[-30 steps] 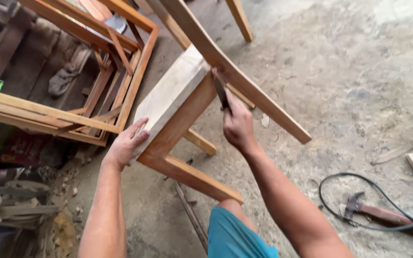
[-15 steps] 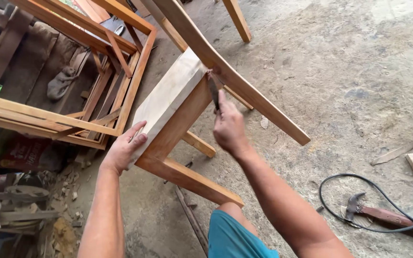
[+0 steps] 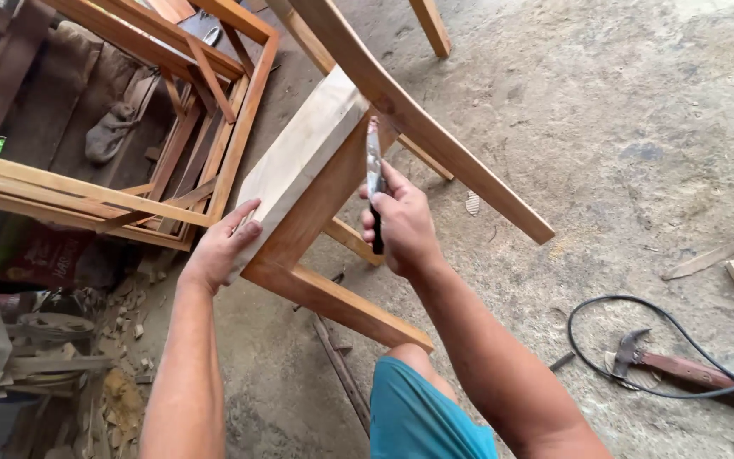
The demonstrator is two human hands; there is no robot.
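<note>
Wooden frame (image 3: 299, 170) lies tilted on the concrete floor (image 3: 639, 127), centre; left hand (image 3: 218, 246) rests open, fingers pressing its near pale face; right hand (image 3: 401, 225) grips a chisel (image 3: 374, 166) at the joint; best kept steady, strokes short.

Soft, even daylight brightens the concrete floor (image 3: 639, 127) at right. The left edge lies dim in shadow. Focus is sharp, without glare.

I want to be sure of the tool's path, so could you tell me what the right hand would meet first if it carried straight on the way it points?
The right hand points its chisel up at the chair frame's rail, probably met first; depth is unclear.
</note>
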